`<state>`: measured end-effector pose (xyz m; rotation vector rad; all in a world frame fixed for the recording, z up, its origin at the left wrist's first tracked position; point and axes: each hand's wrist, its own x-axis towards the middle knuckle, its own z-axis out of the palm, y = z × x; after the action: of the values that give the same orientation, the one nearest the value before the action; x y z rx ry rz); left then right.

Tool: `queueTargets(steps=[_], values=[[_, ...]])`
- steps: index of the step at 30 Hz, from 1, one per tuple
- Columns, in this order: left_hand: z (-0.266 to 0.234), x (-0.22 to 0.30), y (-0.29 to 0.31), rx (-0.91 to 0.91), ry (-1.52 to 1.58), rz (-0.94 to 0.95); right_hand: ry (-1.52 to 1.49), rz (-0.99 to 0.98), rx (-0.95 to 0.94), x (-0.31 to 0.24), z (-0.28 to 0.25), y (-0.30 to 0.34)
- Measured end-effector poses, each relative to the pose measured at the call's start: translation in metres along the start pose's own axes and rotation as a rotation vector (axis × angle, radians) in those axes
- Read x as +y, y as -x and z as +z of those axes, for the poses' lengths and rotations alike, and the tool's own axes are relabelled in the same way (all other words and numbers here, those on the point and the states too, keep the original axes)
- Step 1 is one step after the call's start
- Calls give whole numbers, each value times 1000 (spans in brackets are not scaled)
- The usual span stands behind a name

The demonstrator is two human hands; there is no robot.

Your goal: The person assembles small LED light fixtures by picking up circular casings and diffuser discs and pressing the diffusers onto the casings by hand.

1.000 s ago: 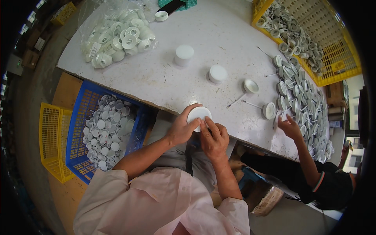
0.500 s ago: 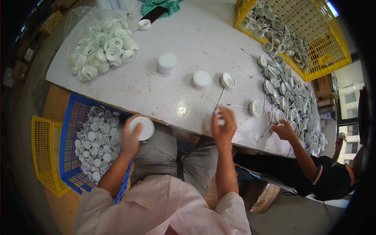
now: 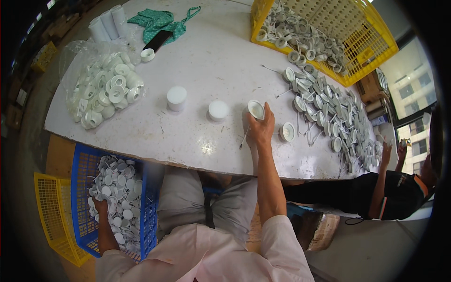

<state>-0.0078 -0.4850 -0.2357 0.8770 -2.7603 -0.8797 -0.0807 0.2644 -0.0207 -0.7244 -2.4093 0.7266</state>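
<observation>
— While your left hand [image 3: 99,207] sinks into the blue crate [image 3: 80,188] beside your knee, where has the white cap gone that it held a moment ago?

— Out of sight: your fingers are buried among the crate's white parts [image 3: 120,188], so whether they grip anything cannot be told.

— And your right hand [image 3: 261,128]?

— It has pushed farther across the table [image 3: 206,56] since half a second ago, and your fingertips now pinch the rim of a white cup [image 3: 256,109], which sits on the tabletop just right of two capped jars [image 3: 197,104]. A co-worker's hand [image 3: 386,151] works the far pile.
</observation>
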Motion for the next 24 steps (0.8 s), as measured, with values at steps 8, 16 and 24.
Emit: queueTargets(steps=[8, 16, 24], values=[[3, 317, 181, -888, 767, 475, -229, -310, 128, -50, -42, 69], [39, 472, 235, -1438, 1121, 581, -449, -550, -289, -97, -50, 125], [28, 422, 214, -1063, 944, 557, -558, -424, -582, -101, -45, 106]])
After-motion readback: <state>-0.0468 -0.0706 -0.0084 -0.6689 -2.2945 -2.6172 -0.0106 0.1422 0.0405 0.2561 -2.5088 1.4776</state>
